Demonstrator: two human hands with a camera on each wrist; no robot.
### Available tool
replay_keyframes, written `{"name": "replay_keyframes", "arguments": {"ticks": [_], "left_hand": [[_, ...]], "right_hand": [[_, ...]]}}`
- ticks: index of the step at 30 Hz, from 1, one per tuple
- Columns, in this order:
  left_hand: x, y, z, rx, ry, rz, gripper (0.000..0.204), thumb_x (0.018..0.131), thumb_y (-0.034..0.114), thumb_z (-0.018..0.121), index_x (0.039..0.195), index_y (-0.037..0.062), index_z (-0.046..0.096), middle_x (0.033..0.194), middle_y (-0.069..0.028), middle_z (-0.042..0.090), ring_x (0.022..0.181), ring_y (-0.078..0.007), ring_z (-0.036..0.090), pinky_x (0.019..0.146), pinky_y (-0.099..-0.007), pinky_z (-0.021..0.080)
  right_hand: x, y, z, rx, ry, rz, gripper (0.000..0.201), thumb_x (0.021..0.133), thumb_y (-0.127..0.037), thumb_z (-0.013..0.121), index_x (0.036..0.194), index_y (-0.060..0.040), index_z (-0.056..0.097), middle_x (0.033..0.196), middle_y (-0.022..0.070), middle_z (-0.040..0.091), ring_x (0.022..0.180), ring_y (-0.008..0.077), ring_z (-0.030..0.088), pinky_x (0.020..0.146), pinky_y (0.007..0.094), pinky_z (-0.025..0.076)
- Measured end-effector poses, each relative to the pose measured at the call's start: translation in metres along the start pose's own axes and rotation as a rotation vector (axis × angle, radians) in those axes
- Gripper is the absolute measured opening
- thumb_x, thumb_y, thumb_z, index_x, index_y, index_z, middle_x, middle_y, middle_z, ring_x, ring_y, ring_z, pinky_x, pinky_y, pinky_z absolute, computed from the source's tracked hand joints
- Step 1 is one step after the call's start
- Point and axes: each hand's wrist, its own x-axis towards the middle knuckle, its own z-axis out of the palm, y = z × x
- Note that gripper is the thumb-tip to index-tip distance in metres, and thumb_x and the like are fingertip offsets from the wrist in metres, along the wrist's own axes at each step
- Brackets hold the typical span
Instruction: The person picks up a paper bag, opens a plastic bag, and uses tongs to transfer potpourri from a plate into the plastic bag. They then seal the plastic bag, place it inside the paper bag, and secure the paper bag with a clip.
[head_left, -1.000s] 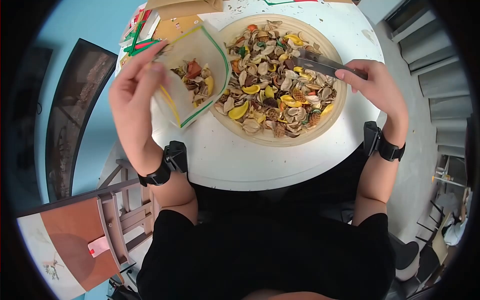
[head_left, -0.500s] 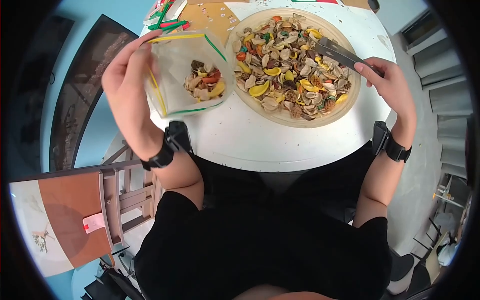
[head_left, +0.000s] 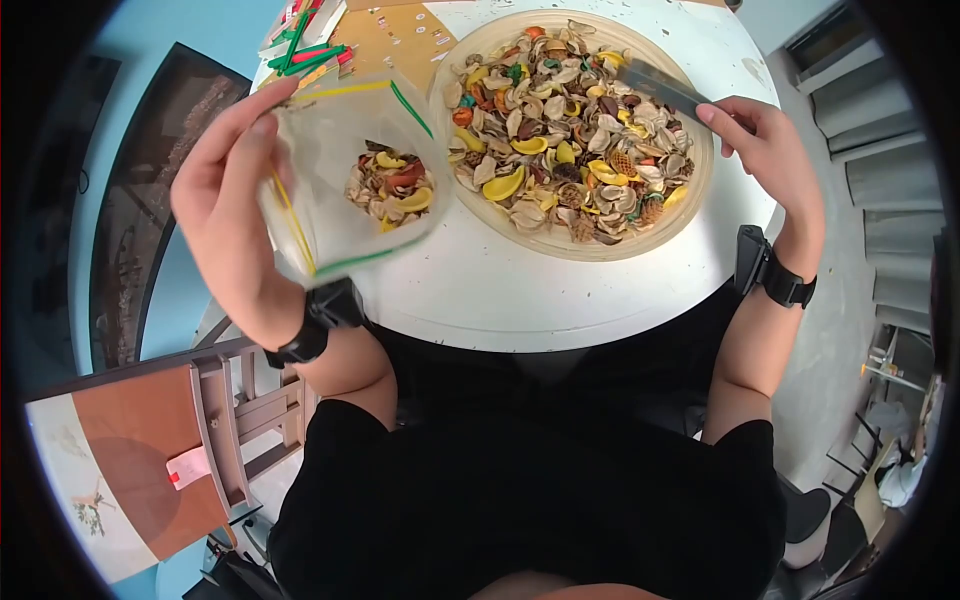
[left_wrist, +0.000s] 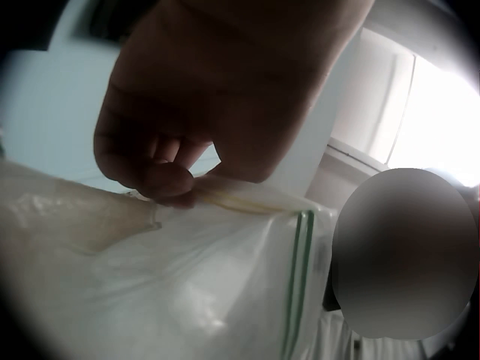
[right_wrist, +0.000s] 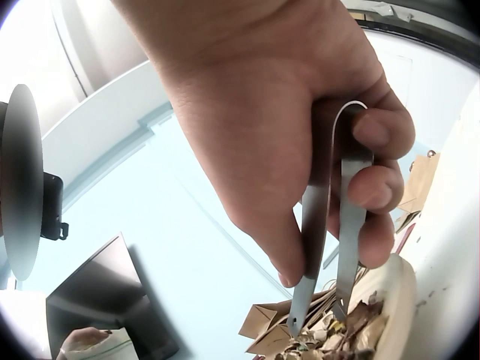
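My left hand [head_left: 225, 200] pinches the edge of a clear zip bag [head_left: 310, 150] with green and yellow strips. A small heap of potpourri [head_left: 385, 190], dried petals and peel pieces, shows in the bag. In the left wrist view, thumb and fingers meet on the edge of the bag [left_wrist: 202, 277]. My right hand [head_left: 765, 150] grips metal tongs [head_left: 660, 88] over the right side of a round wooden tray [head_left: 560, 250] full of potpourri [head_left: 565, 130]. The right wrist view shows the tongs [right_wrist: 349, 217] bent in a U, their tips apart close over the petals.
The tray stands on a round white table [head_left: 480, 310]. Behind the bag lie a brown board [head_left: 390, 40] and green and red items [head_left: 310, 55]. A wooden folding chair [head_left: 250, 410] stands at the left. Brown paper bags [right_wrist: 262, 326] show in the right wrist view.
The left hand has drawn the bag left and lower, tilting it so its contents show at the right side. The right hand keeps the tongs over the tray's right part.
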Motion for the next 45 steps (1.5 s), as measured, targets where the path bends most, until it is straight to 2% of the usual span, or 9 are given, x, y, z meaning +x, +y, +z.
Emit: {"name": "replay_keyframes", "arguments": {"ticks": [8, 14, 21, 25, 29, 31, 35, 37, 45], "left_hand": [[0.008, -0.008, -0.017, 0.062, -0.123, -0.039, 0.033, 0.100, 0.016, 0.060, 0.124, -0.0046, 0.071, 0.070, 0.0000, 0.056, 0.063, -0.0055, 0.049, 0.063, -0.0198, 0.036], [-0.013, -0.002, -0.041, 0.064, -0.253, 0.035, 0.056, 0.099, 0.032, 0.067, 0.142, -0.0021, 0.058, 0.104, -0.0063, 0.068, 0.091, -0.0129, 0.063, 0.083, -0.0278, 0.049], [-0.101, -0.018, -0.033, 0.414, -0.459, 0.090, 0.131, 0.051, 0.033, 0.100, 0.159, 0.0016, 0.032, 0.159, -0.0210, 0.042, 0.148, -0.0348, 0.039, 0.119, -0.0427, 0.035], [-0.120, -0.038, 0.003, 0.636, -0.250, 0.316, 0.087, 0.068, 0.011, 0.088, 0.147, 0.0008, 0.051, 0.153, -0.0251, 0.047, 0.144, -0.0356, 0.045, 0.117, -0.0436, 0.038], [-0.100, -0.026, 0.002, 0.246, 0.206, 0.035, 0.028, 0.096, 0.015, 0.074, 0.118, -0.0013, 0.073, 0.103, -0.0083, 0.075, 0.087, -0.0163, 0.069, 0.080, -0.0275, 0.053], [-0.082, -0.003, -0.009, -0.163, 0.269, 0.101, 0.025, 0.103, 0.023, 0.068, 0.108, -0.0011, 0.075, 0.087, 0.0010, 0.072, 0.068, -0.0038, 0.055, 0.061, -0.0202, 0.041], [-0.065, 0.034, -0.022, -0.246, 0.039, 0.163, 0.026, 0.104, 0.019, 0.066, 0.114, -0.0039, 0.072, 0.095, -0.0023, 0.073, 0.074, -0.0033, 0.057, 0.062, -0.0198, 0.042], [-0.067, 0.047, 0.001, -0.358, -0.021, 0.119, 0.028, 0.104, 0.019, 0.065, 0.117, -0.0047, 0.071, 0.101, -0.0051, 0.073, 0.083, -0.0066, 0.063, 0.070, -0.0215, 0.048], [-0.088, 0.043, 0.006, -0.462, -0.196, -0.028, 0.024, 0.104, 0.016, 0.063, 0.112, -0.0046, 0.072, 0.102, -0.0109, 0.075, 0.087, -0.0149, 0.072, 0.075, -0.0285, 0.058]], "right_hand": [[0.006, 0.001, 0.010, -0.082, 0.073, -0.054, 0.057, 0.091, -0.053, 0.072, 0.110, 0.0007, 0.076, 0.084, 0.0125, 0.072, 0.078, 0.0203, 0.067, 0.073, 0.0331, 0.052], [0.008, 0.001, 0.013, -0.241, 0.089, -0.069, 0.064, 0.089, -0.054, 0.074, 0.124, -0.0006, 0.071, 0.103, 0.0198, 0.075, 0.092, 0.0311, 0.071, 0.084, 0.0393, 0.054], [0.004, 0.013, 0.007, -0.184, 0.034, -0.104, 0.069, 0.091, -0.056, 0.072, 0.134, -0.0034, 0.066, 0.123, 0.0224, 0.070, 0.110, 0.0334, 0.069, 0.095, 0.0405, 0.053], [0.002, 0.018, 0.009, -0.183, 0.121, -0.212, 0.069, 0.091, -0.058, 0.070, 0.136, -0.0055, 0.066, 0.126, 0.0221, 0.070, 0.117, 0.0343, 0.066, 0.099, 0.0417, 0.052], [-0.008, 0.006, 0.002, -0.102, 0.284, -0.348, 0.061, 0.093, -0.055, 0.069, 0.131, -0.0068, 0.069, 0.127, 0.0219, 0.069, 0.120, 0.0335, 0.065, 0.100, 0.0419, 0.051], [-0.012, -0.006, -0.004, -0.062, 0.402, -0.442, 0.056, 0.095, -0.051, 0.067, 0.129, -0.0070, 0.071, 0.127, 0.0213, 0.070, 0.122, 0.0323, 0.064, 0.101, 0.0414, 0.050], [-0.054, -0.072, 0.021, 0.520, 0.240, -0.650, 0.028, 0.100, -0.027, 0.069, 0.119, -0.0067, 0.075, 0.109, 0.0064, 0.075, 0.102, 0.0151, 0.069, 0.083, 0.0260, 0.052], [-0.104, -0.161, -0.004, 0.641, 0.078, -0.287, 0.023, 0.099, -0.014, 0.069, 0.118, -0.0015, 0.069, 0.100, 0.0055, 0.071, 0.087, 0.0106, 0.065, 0.076, 0.0258, 0.053], [-0.069, -0.083, 0.030, 0.815, -0.173, -0.727, 0.020, 0.098, -0.021, 0.073, 0.107, -0.0044, 0.077, 0.090, 0.0017, 0.072, 0.081, 0.0067, 0.065, 0.073, 0.0216, 0.049]]}}
